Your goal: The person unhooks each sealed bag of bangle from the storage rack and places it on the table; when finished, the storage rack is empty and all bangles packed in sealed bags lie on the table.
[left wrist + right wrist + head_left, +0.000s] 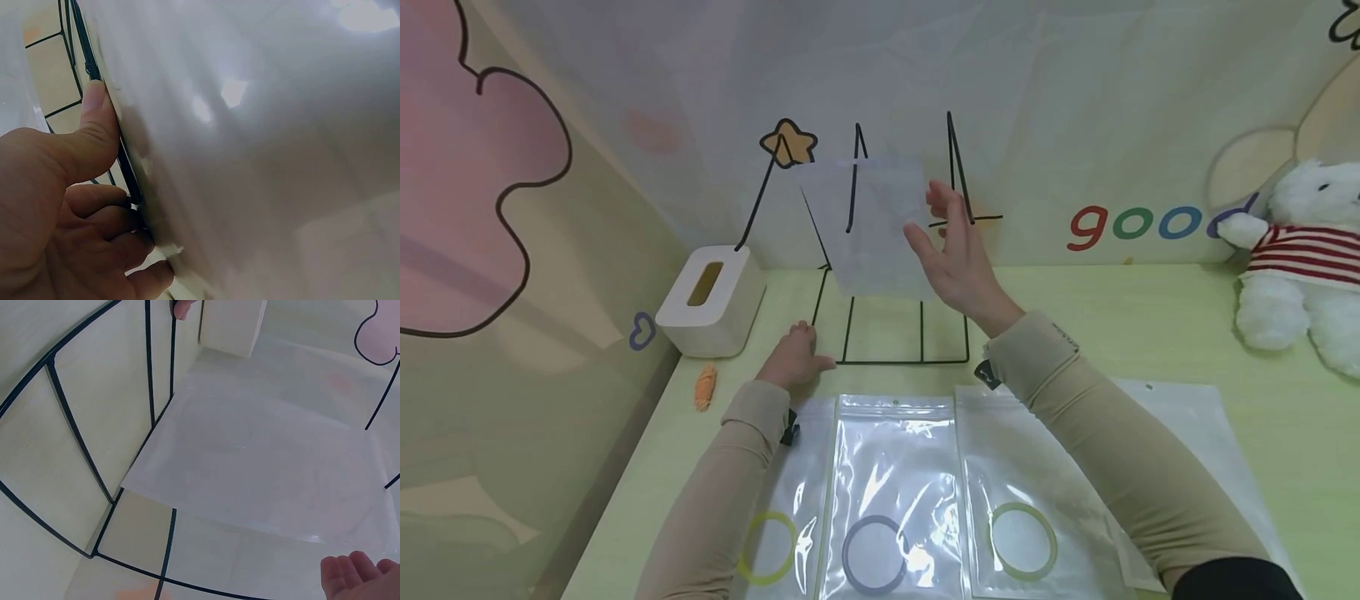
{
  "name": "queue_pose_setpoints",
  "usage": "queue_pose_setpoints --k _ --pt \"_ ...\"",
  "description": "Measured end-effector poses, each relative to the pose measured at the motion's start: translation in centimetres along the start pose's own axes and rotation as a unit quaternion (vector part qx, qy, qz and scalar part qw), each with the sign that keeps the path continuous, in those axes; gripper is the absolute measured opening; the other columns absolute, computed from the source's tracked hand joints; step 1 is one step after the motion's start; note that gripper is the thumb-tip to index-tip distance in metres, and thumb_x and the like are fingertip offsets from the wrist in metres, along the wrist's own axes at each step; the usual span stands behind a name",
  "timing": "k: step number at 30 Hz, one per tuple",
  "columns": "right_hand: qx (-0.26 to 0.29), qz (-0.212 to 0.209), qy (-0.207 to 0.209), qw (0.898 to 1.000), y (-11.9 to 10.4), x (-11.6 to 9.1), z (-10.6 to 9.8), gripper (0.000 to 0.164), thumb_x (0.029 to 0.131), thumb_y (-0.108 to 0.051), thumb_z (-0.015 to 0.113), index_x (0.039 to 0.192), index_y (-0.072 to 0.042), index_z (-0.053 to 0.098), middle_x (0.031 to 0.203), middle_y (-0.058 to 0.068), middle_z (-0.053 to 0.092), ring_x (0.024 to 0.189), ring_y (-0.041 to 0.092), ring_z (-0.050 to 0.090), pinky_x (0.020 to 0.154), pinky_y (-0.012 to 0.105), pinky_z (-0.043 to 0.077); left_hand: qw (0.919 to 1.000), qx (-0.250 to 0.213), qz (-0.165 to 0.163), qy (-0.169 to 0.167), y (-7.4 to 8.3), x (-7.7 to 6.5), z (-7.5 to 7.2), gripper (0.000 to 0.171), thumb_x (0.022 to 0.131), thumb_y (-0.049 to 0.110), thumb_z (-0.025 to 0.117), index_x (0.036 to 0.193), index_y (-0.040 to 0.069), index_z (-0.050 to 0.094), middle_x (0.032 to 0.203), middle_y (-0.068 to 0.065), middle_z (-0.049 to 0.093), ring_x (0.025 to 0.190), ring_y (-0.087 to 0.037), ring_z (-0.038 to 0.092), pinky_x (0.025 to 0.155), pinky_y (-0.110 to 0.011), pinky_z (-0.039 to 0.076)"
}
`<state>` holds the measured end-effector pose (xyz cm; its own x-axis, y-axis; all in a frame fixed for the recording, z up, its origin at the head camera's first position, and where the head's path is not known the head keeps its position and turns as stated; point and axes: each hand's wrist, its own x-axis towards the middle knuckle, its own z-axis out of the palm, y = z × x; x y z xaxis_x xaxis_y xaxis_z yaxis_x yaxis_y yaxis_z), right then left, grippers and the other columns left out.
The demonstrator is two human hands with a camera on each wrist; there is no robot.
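Note:
A black wire rack (904,362) stands on the table against the wall, with prongs rising at its back. A translucent white plastic sheet (880,242) leans upright against it; the right wrist view shows the sheet (250,456) nearly whole. My left hand (793,358) grips the rack's front left corner, and the left wrist view shows its thumb along the black wire with the fingers curled beneath. My right hand (955,258) is raised at the sheet's right edge, fingers loosely bent and holding nothing. Only its fingertips (353,565) appear in the right wrist view.
Clear zip bags (895,467) with coloured rings on them lie in front of the rack. At left are a white tissue box (707,304) and a small orange object (705,387). A white plush toy (1300,250) in a striped top sits at right.

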<state>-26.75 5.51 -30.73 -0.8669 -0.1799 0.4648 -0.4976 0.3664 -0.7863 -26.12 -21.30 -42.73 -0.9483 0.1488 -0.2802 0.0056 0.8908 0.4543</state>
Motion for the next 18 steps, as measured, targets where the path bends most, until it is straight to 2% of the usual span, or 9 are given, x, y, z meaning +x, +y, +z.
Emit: queue_pose_setpoints --k 9,18 --pt "-0.002 -0.001 0.008 1.000 -0.4 0.5 0.6 0.051 0.102 -0.027 0.051 0.145 -0.007 0.034 0.126 0.012 0.045 0.112 0.023 0.045 0.097 0.038 0.042 0.9999 0.012 -0.001 0.000 -0.3 0.2 0.2 0.080 0.094 0.032 0.064 0.150 -0.008 0.021 0.159 -0.026 0.007 0.145 -0.042 0.008 0.118 -0.051 0.014" --pt "-0.008 -0.001 0.018 1.000 -1.3 1.3 1.1 0.040 0.101 -0.026 0.053 0.133 -0.001 0.051 0.120 0.010 0.052 0.106 0.021 0.051 0.090 0.034 0.047 0.9999 0.005 -0.008 -0.002 -0.3 0.3 0.2 0.082 0.094 0.033 0.064 0.151 -0.006 0.021 0.160 -0.023 0.004 0.146 -0.040 0.005 0.118 -0.050 0.011"
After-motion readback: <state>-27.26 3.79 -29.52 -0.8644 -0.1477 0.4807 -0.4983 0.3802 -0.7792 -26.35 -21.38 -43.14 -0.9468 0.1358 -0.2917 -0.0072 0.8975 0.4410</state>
